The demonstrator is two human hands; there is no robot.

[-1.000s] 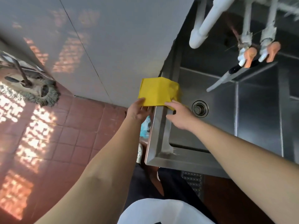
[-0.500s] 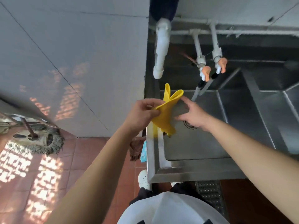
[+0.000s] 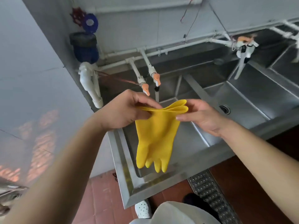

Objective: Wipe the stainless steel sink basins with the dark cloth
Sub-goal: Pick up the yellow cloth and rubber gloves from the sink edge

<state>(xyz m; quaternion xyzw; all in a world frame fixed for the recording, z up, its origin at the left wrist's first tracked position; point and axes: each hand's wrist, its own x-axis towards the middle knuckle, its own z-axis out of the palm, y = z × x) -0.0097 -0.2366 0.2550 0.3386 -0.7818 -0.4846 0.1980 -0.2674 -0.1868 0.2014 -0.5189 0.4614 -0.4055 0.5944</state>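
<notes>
The person is preparing rather than wiping: the left hand (image 3: 120, 111) is pinching the cuff of a yellow rubber glove (image 3: 156, 133), which is hanging fingers-down over the nearest sink basin (image 3: 199, 139). The right hand (image 3: 203, 118) is lying open, fingertips touching the cuff's other side. No dark cloth is showing; next, I judge, comes spreading the cuff and sliding 1 hand in.

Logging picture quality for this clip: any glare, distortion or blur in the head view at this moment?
Head view: strong wide-angle bending, so the sink rim and wall lines splay outward; soft daylight sheen on the right basin, no blown-out glare; warm orange patterned reflection at the left edge; yellow glove, left hand and right hand fairly sharp; the tap is smeared.
</notes>
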